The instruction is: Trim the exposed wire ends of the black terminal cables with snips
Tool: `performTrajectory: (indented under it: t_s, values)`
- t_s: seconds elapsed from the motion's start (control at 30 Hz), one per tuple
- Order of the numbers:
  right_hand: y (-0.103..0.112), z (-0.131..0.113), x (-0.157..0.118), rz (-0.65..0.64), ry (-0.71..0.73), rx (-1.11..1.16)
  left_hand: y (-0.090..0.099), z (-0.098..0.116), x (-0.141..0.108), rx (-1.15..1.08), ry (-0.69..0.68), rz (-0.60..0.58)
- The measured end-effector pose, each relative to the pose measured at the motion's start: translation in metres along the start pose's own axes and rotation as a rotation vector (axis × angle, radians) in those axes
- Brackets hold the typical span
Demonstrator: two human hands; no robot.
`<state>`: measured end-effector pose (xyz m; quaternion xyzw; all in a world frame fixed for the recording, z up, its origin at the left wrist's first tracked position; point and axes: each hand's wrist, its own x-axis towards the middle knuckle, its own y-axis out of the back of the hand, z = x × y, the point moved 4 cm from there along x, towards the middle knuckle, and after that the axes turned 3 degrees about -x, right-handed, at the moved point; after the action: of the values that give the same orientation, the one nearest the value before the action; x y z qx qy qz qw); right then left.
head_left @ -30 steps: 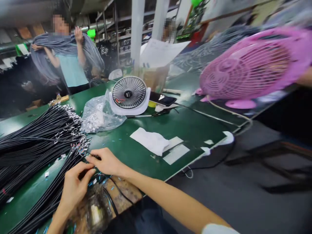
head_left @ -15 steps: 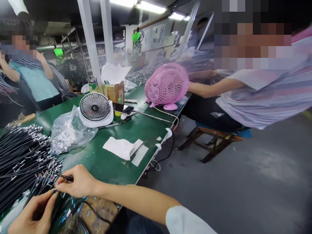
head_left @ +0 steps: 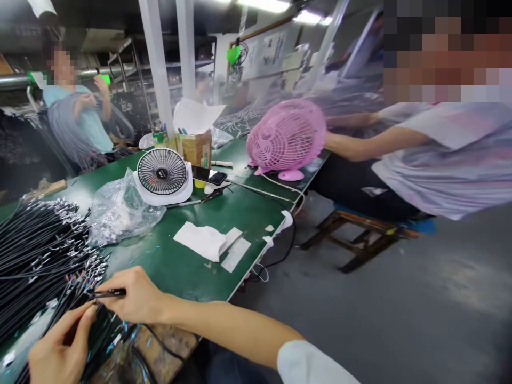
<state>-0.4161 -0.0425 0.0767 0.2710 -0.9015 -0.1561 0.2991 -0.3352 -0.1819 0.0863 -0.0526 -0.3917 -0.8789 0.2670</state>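
Left hand (head_left: pixel 60 344) down low, thumb and forefinger pinched narrow on what looks like a cable end (head_left: pixel 95 303), and facing it the right hand (head_left: pixel 134 293) grips a slim black tool (head_left: pixel 112 293), its tip pointing in right by that pinch — fiddly stuff, the actual contact too small to make out! One end is being worked over at the near side of the green table (head_left: pixel 176 277), and by the look of it that one isn't finished yet.

So where do things stand? Black cables (head_left: pixel 24 256) spread thickly across the left of the table, and a whole row of their ends shows pale, shiny tips (head_left: pixel 74 224); those, I'd judge, are further along. Closer in, just beyond the fingers, coloured wires (head_left: pixel 79 277) poke out of the bunch, and that's probably where work remains, though nobody could count them from here. Blue scraps (head_left: pixel 113 343) lie scattered beside the brown board (head_left: pixel 172 341), hinting that a fair share is done. Beyond the cables sits a clear plastic bag (head_left: pixel 120 213) of small pale pieces — a supply, perhaps, with plenty left inside
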Motion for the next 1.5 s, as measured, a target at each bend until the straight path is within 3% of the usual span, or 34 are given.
performTrajectory:
  t_s: [0.17, 0.33, 0.5, 0.67, 0.9, 0.97, 1.17, 1.37, 1.5]
  values:
    - [0.003, -0.007, -0.005, 0.032, 0.010, 0.045, -0.007, 0.011, -0.006, -0.144, 0.014, -0.095]
    - [0.011, -0.010, -0.008, 0.124, -0.043, 0.163, -0.009, 0.017, -0.009, -0.071, -0.033, -0.093]
    - [0.009, -0.011, -0.009, 0.101, -0.088, 0.287, -0.007, 0.020, -0.011, -0.142, -0.059, -0.080]
    - [0.006, -0.010, -0.011, 0.067, -0.202, 0.321, -0.007, 0.017, -0.011, -0.174, 0.014, -0.101]
    - [0.007, -0.012, -0.013, 0.038, -0.148, 0.317, -0.009, 0.011, -0.013, -0.329, 0.219, -0.122]
    - [0.007, -0.012, -0.014, 0.030, -0.166, 0.325, -0.008, 0.010, -0.014, -0.357, 0.204, -0.099]
    - [0.005, -0.015, -0.014, 0.021, -0.182, 0.376, 0.002, 0.012, -0.015, -0.237, 0.012, 0.122]
    - [0.005, -0.015, -0.015, 0.014, -0.127, 0.223, 0.004, 0.015, -0.019, -0.163, -0.084, 0.188]
    - [0.011, -0.018, -0.015, 0.084, -0.036, -0.255, 0.005, 0.020, -0.019, -0.122, -0.155, 0.211]
